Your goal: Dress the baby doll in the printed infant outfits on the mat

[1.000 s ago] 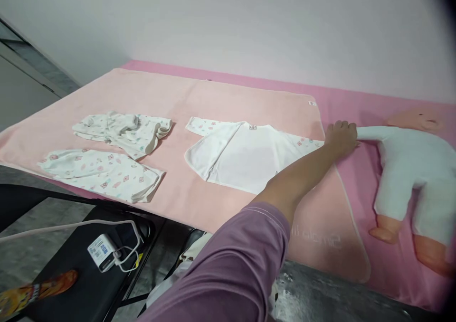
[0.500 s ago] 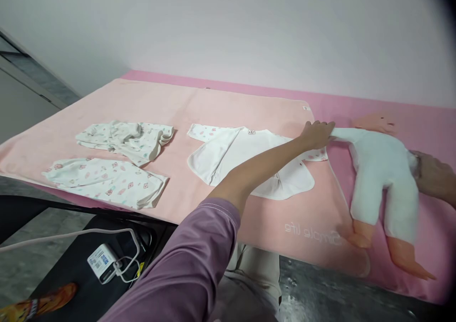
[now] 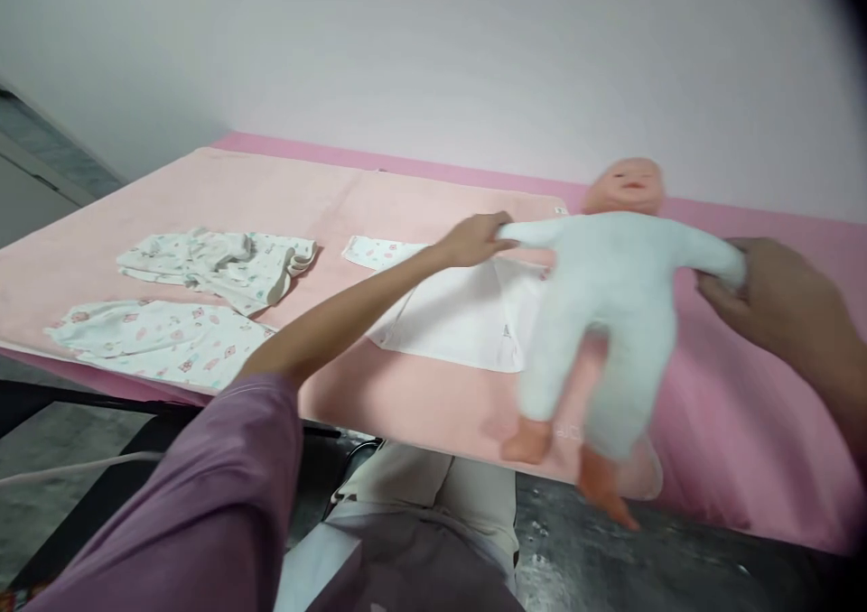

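A baby doll point(image 3: 606, 269) with a white cloth body and orange-pink head and feet is held up by both arms, its front toward me. My left hand point(image 3: 478, 237) pinches the end of one doll arm. The other doll arm is gripped by my right hand point(image 3: 778, 292), which is slightly blurred. Beneath and left of the doll, a white baby top point(image 3: 453, 314) lies spread out, partly covered by the doll and my left arm. Further left are a folded patterned garment point(image 3: 223, 260) and patterned pants point(image 3: 163, 337), lying flat.
A light pink blanket point(image 3: 406, 404) covers much of the table, over a darker pink sheet point(image 3: 731, 431). Behind it rises a pale wall point(image 3: 440, 61). A white cable point(image 3: 88, 468) crosses the lower left, beside a black surface.
The doll has been lifted and moved left over the edge of the white top, its head now raised. Both hands moved left with it, still holding its arms.
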Demonstrator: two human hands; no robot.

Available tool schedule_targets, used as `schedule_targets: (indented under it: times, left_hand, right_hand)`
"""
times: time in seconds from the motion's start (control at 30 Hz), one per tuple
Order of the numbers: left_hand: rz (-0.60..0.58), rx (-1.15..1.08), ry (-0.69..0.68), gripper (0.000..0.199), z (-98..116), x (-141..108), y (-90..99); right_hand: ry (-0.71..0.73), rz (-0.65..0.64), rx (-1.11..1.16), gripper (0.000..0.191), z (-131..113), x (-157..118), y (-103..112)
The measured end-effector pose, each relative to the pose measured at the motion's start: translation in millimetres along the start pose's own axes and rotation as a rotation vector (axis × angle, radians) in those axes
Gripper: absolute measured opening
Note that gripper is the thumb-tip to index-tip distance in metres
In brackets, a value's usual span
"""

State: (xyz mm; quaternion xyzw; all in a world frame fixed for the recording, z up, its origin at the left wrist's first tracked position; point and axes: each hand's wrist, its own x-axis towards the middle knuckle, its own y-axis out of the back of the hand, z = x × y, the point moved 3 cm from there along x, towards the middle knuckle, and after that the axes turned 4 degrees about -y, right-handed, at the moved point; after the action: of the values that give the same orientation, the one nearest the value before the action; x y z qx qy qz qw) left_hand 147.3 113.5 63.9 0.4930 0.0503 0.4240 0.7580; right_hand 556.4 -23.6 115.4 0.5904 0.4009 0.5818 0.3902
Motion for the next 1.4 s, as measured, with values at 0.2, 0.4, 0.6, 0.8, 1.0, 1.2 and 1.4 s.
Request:
schedule_targets:
  times: [0.2,0.4,0.6,0.8,1.0,1.2,1.4]
  left_hand:
    - [0.127,0.132,0.253,0.056,-66.1,-104.5,58.2]
    - [0.223,0.22,0.367,0.052,-102.8,-147.5,62.4]
    - [0.348,-0.054,0.52,0.048,-104.7,-151.6,60.2]
    - [0.602,-0.806,0.62,0.064,-107.3,-135.5,66.9]
    - [0.725,-0.812,0.51,0.049,-112.8,-129.5,29.5]
    - [0.491,-0.032,0.44,0.037,-98.1,-145.9,8.2]
    - [0.349,0.181,0.394,0.021,-96.6,-146.5,4.5]
  right_hand:
    - [0.132,-0.12,0.237,0.034,-136.3,15.3,-40.1]
    - [0.195,-0.176,0.346,0.039,-177.6,41.1,-110.0]
    - [0.169,-0.284,0.192,0.047,-174.1,42.2,-134.5]
    - [0.306,0.0,0.376,0.052,-247.0,53.3,-89.4]
    - [0.637,-0.322,0.637,0.059,-359.0,99.4,-104.1]
    - [0.57,-0.325,0.646,0.05,-364.6,111.7,-130.6]
    - [0.482,-0.235,0.765,0.032,-346.7,105.0,-120.7]
